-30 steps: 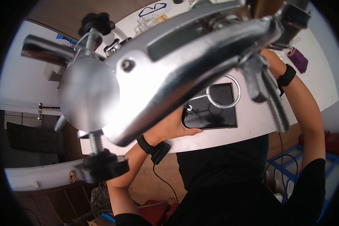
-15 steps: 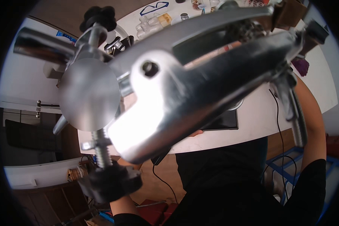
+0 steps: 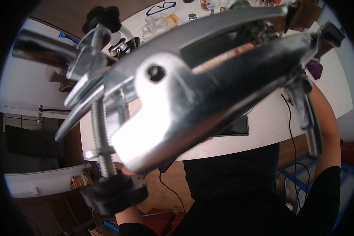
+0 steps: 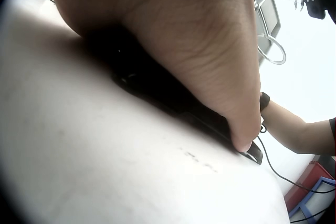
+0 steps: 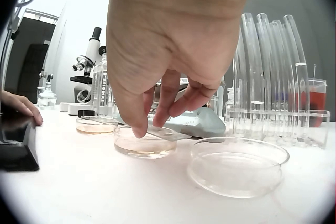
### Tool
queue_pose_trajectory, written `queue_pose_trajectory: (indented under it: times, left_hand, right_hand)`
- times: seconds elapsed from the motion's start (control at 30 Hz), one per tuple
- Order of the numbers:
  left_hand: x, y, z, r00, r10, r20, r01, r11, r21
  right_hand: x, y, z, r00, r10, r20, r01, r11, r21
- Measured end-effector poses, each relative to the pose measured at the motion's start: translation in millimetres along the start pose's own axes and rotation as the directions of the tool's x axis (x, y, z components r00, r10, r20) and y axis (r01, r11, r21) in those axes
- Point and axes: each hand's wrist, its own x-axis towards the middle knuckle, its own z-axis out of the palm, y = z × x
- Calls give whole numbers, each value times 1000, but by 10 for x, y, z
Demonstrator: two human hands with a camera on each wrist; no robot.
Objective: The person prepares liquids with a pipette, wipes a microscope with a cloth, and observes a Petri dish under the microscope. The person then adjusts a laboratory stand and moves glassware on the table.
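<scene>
My right hand point(image 5: 176, 50) reaches down over a shallow petri dish point(image 5: 144, 148) of pale amber liquid. Its thumb and fingers pinch a thin clear slide point(image 5: 176, 136) at the dish's rim. To the right sits a clear petri dish point(image 5: 236, 174), and behind on the left another dish point(image 5: 97, 126) holding amber liquid. My left hand point(image 4: 194, 40) rests on the black stand base point(image 4: 173, 106), thumb along its edge; in the right wrist view its fingers lie over the base. A large metal clamp point(image 3: 212, 88) hides both hands almost wholly in the head view.
Test tubes point(image 5: 268, 66) stand in a clear rack beside a beaker of red liquid point(image 5: 317, 100). A microscope point(image 5: 86, 66) and a glass bottle point(image 5: 47, 95) are behind the dishes. A metal ring point(image 4: 273, 50) juts from the stand. A cable point(image 3: 290, 122) hangs over the table's front edge.
The clamp has shifted lower and rightward in the head view, covering my left hand, the ring and most of the base. My right wrist has gone out of sight behind it.
</scene>
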Motion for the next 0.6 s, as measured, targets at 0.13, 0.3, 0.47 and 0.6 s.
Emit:
queue_pose_trajectory:
  times: [0.13,0.3,0.47,0.6]
  left_hand:
    - [0,8,-6,1000,-2,2,2,1000,2]
    - [-6,1,-4,1000,-11,6,11,1000,4]
    - [0,6,-13,1000,-17,15,17,1000,5]
    - [10,41,-31,999,-41,23,41,999,-24]
  right_hand:
    - [-54,39,56,989,-95,-110,97,995,21]
    - [-7,136,103,992,-101,-81,102,995,12]
    - [-9,120,101,992,-94,-85,97,995,37]
    - [-759,1508,305,990,-119,-80,122,992,32]
